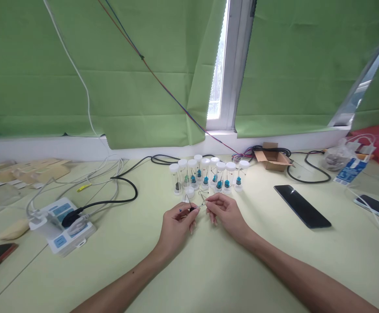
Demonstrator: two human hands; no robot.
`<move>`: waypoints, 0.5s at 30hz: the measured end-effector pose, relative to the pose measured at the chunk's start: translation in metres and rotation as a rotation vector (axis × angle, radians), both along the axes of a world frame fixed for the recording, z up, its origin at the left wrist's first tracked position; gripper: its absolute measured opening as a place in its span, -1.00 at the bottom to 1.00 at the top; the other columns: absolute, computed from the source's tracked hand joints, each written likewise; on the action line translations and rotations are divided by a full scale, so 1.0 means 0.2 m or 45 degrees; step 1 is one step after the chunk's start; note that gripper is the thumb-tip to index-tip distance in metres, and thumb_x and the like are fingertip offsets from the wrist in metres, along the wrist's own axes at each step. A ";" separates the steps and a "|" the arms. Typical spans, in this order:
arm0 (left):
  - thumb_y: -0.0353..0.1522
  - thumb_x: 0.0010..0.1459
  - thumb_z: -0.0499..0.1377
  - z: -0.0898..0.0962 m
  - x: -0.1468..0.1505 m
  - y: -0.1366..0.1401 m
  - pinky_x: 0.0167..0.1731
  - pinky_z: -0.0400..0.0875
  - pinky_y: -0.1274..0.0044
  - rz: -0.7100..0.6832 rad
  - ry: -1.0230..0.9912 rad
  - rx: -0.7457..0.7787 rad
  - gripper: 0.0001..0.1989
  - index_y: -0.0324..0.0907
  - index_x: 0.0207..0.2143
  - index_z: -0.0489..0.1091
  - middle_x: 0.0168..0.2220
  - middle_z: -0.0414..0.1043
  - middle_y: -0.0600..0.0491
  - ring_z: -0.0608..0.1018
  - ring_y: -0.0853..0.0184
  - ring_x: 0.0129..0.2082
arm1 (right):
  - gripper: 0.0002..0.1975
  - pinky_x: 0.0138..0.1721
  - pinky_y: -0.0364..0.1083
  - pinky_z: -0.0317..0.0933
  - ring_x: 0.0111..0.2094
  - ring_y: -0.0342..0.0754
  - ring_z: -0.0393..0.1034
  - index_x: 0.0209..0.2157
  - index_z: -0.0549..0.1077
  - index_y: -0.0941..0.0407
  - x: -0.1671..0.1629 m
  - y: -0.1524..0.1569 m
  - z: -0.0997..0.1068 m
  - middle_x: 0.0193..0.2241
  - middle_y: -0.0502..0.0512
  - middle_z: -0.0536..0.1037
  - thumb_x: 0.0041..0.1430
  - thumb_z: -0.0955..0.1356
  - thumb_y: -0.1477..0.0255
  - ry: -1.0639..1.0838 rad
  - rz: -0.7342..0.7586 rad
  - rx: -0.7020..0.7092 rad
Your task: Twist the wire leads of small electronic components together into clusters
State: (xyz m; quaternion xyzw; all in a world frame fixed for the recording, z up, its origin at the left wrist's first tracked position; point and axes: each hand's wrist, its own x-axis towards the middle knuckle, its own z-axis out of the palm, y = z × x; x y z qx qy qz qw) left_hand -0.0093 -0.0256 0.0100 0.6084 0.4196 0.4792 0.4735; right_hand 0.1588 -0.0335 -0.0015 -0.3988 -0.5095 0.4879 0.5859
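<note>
My left hand [176,224] is closed, its thumb and fingers pinching a small black piece [192,209] with thin wire-like stems. Facing it, my right hand [224,213] pinches the end of a thin wire [202,204] that runs between the two hands. What exactly this small part is cannot be made out. Just beyond my fingers stand several clear vials [205,177] with white caps. Most hold a small blue piece with a thin dark stem; the leftmost vial [177,180] holds a dark one. A white cap [189,192] sits low in front of the vials.
On the left lies a power strip [61,241] with plugs and cables. A black phone [302,206] lies to the right, another phone [378,208] beyond it. Behind are an open cardboard box [270,160], a black cable [320,180] and a blue-white carton [350,171].
</note>
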 end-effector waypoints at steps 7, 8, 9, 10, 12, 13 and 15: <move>-0.22 0.03 0.30 0.01 0.01 -0.01 -0.63 0.27 0.58 0.003 0.005 0.001 -0.76 -0.23 -0.38 0.50 -0.48 0.37 0.11 0.35 0.49 -0.66 | -0.70 -0.62 -0.19 0.18 -0.67 -0.21 0.27 -0.48 0.36 0.13 0.01 -0.01 0.01 -0.61 -0.05 0.44 0.14 0.40 0.21 -0.053 0.007 -0.011; -0.22 0.02 0.30 0.01 0.01 -0.01 -0.63 0.27 0.58 0.003 0.003 0.003 -0.76 -0.23 -0.37 0.50 -0.47 0.37 0.11 0.35 0.49 -0.66 | -0.69 -0.63 -0.19 0.17 -0.68 -0.21 0.27 -0.49 0.35 0.13 0.01 -0.01 0.01 -0.61 -0.06 0.44 0.14 0.40 0.20 -0.057 0.008 -0.023; -0.21 0.02 0.30 0.01 0.01 -0.01 -0.63 0.27 0.57 0.002 0.002 0.004 -0.75 -0.23 -0.37 0.50 -0.48 0.37 0.11 0.35 0.49 -0.66 | -0.67 -0.64 -0.19 0.16 -0.69 -0.21 0.26 -0.50 0.35 0.13 0.00 -0.01 0.01 -0.62 -0.06 0.44 0.15 0.39 0.18 -0.059 0.008 -0.036; -0.21 0.02 0.30 0.00 0.01 -0.01 -0.63 0.27 0.57 0.000 0.004 0.004 -0.75 -0.23 -0.37 0.50 -0.48 0.37 0.11 0.34 0.49 -0.66 | -0.66 -0.66 -0.19 0.15 -0.70 -0.22 0.26 -0.51 0.34 0.13 0.00 -0.01 0.02 -0.63 -0.06 0.44 0.14 0.39 0.17 -0.058 0.009 -0.050; -0.21 0.02 0.30 0.00 0.01 -0.01 -0.63 0.27 0.57 0.002 0.007 0.005 -0.76 -0.23 -0.37 0.49 -0.49 0.37 0.11 0.34 0.48 -0.66 | -0.64 -0.68 -0.20 0.13 -0.72 -0.22 0.24 -0.52 0.33 0.13 0.00 -0.01 0.02 -0.65 -0.07 0.43 0.13 0.39 0.15 -0.054 0.015 -0.075; -0.22 0.03 0.30 0.00 0.01 -0.01 -0.63 0.27 0.58 0.002 0.008 0.006 -0.76 -0.22 -0.37 0.49 -0.48 0.37 0.11 0.34 0.49 -0.65 | -0.63 -0.69 -0.20 0.11 -0.73 -0.22 0.23 -0.52 0.33 0.13 0.00 -0.02 0.02 -0.66 -0.07 0.43 0.13 0.39 0.14 -0.052 0.018 -0.083; -0.22 0.03 0.30 0.00 0.01 -0.01 -0.63 0.27 0.58 0.007 0.010 0.014 -0.77 -0.22 -0.38 0.49 -0.46 0.37 0.10 0.34 0.49 -0.65 | -0.63 -0.71 -0.21 0.08 -0.74 -0.23 0.21 -0.53 0.32 0.13 0.00 -0.02 0.03 -0.68 -0.08 0.41 0.13 0.39 0.14 -0.053 0.025 -0.094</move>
